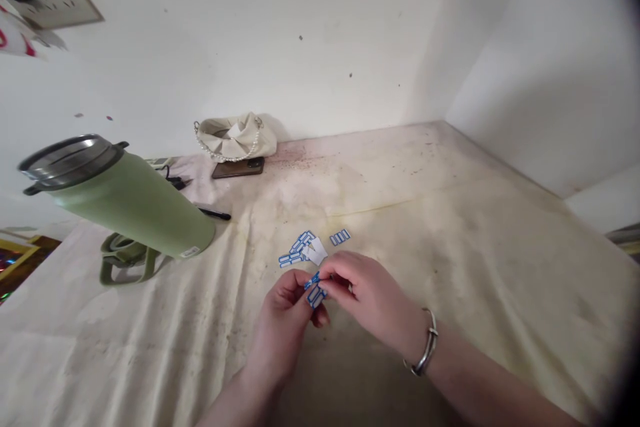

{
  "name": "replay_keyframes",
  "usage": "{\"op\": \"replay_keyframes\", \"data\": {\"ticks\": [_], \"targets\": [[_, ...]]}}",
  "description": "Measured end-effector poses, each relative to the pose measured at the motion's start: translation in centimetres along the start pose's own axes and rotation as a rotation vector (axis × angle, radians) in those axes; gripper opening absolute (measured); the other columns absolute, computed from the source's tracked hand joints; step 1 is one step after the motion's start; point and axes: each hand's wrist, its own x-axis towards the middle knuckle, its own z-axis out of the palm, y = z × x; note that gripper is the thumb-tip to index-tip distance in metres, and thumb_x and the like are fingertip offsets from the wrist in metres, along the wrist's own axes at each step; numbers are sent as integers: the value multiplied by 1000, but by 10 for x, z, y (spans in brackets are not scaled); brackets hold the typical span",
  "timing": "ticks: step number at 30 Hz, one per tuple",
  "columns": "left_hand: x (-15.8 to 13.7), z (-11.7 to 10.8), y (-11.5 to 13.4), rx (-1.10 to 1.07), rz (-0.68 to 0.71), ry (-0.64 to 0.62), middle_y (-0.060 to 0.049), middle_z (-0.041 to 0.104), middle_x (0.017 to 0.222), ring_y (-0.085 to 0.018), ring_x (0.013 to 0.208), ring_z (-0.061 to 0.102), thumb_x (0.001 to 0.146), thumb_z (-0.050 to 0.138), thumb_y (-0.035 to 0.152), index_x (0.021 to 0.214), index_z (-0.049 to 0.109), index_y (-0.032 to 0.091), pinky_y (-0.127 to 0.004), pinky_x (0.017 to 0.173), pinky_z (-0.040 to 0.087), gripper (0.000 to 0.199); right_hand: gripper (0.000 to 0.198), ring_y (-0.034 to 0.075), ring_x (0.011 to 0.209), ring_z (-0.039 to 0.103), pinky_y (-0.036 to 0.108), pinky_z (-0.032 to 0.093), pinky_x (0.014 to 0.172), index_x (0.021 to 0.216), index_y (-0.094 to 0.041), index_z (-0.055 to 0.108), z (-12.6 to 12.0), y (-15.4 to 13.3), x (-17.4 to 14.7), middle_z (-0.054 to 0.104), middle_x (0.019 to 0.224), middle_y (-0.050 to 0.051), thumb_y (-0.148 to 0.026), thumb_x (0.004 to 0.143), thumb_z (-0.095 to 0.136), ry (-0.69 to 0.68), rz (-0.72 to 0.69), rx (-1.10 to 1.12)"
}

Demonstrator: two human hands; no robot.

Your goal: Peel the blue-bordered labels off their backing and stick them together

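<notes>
Several blue-and-white label strips (316,295) are held just above the bench (450,213), between the person's hands. The left hand (285,310) grasps them, thumb on top and the other fingers curled beneath. The right hand (363,280) pinches their upper end between thumb and index finger. A silver-toned bracelet (433,332) circles the right wrist. Just beyond the hands lies a loose pile of similar strips (292,257), with white paper pieces (316,251) at its right side; 1 separate strip (340,237) rests near it, further right. Well to the left, a green tumbler (135,200) stands beside a green lid (127,277), and a black pen (217,214) lies near its base. Towards the wall (350,27), a brown phone (239,168) lies just in front of a cream bag (267,137).
</notes>
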Motion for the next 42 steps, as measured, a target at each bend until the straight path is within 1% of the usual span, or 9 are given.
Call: {"op": "replay_keyframes", "data": {"ticks": [9, 14, 17, 23, 27, 33, 37, 40, 42], "targets": [[-1, -1, 3, -33, 38, -16, 3, 61, 64, -6, 51, 52, 78, 65, 25, 74, 60, 17, -19, 51, 39, 11, 11, 14, 69, 55, 25, 42, 61, 90, -22, 53, 1, 9, 0, 57, 75, -1, -18, 80, 58, 58, 27, -5], [-1, -2, 1, -38, 56, -39, 3, 61, 67, -6, 52, 52, 80, 63, 24, 75, 60, 17, -18, 52, 40, 9, 27, 15, 76, 57, 27, 46, 66, 103, -23, 51, 3, 15, 0, 57, 83, 0, -18, 78, 61, 111, 0, 55], [0, -2, -1, -52, 68, -66, 3, 63, 71, -6, 54, 53, 80, 62, 22, 76, 60, 17, -18, 53, 41, 7, 32, 15, 79, 59, 27, 47, 67, 108, -23, 51, 2, 17, 0, 58, 88, 1, -19, 78, 62, 94, 10, 112], [0, 0, 1, -51, 55, -70, 2, 64, 71, -5, 52, 53, 79, 64, 22, 76, 60, 17, -18, 53, 40, 7, 9, 12, 63, 60, 23, 46, 58, 91, -23, 56, -2, 14, 0, 61, 71, -3, -22, 82, 57, -55, 89, 240], [-1, 0, 1, -36, 34, -81, 1, 64, 70, -6, 53, 53, 79, 63, 24, 76, 60, 16, -20, 54, 41, 9, 4, 11, 60, 56, 22, 43, 55, 84, -22, 56, -6, 13, 1, 60, 66, -4, -21, 80, 58, -79, 108, 244], [-4, 0, 0, -114, 55, -118, -4, 65, 81, -11, 59, 57, 89, 47, 36, 90, 58, 16, -25, 58, 43, 23, 2, 11, 59, 57, 22, 43, 54, 82, -22, 55, -8, 12, 3, 59, 65, -4, -22, 81, 57, -90, 123, 284], [-2, 2, 2, -18, 36, -106, -1, 64, 78, -8, 57, 56, 83, 58, 27, 84, 57, 16, -22, 56, 42, 10, 1, 12, 63, 62, 23, 45, 58, 81, -21, 55, -8, 12, 3, 60, 66, -3, -21, 82, 56, -97, 138, 319], [-1, 2, 3, 11, 27, -71, 1, 64, 73, -7, 54, 54, 81, 60, 24, 79, 56, 16, -20, 53, 42, 9, 1, 13, 65, 63, 23, 46, 60, 83, -21, 55, -6, 14, 2, 60, 68, -3, -21, 83, 54, -113, 147, 389], [0, 1, 2, 1, 37, -45, 2, 63, 69, -6, 53, 53, 82, 60, 24, 78, 56, 16, -19, 53, 40, 10, 9, 13, 66, 63, 23, 46, 59, 90, -21, 55, -5, 15, 2, 61, 72, -2, -24, 83, 55, -118, 153, 434]]}}
